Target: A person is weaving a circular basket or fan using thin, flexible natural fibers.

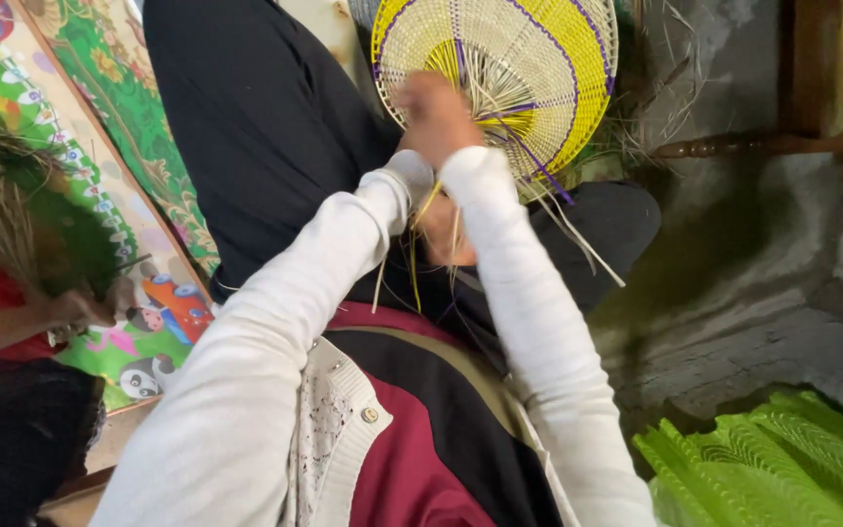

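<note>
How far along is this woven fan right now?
Done: most of the round yellow and cream woven fan with purple lines looks closed. In hand: the right hand grips its lower edge; the left hand sits below among loose straw strands. Left: those trailing ends hang unwoven. A stack of green woven fans lies nearby.

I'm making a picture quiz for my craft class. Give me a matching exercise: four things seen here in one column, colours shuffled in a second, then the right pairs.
Things:
1. woven fan
2. sleeves
3. stacked woven pieces
4. trousers

Colours:
A. bright green
B. black
C. yellow and natural with purple lines
D. white

Pairs: 1-C, 2-D, 3-A, 4-B
</note>
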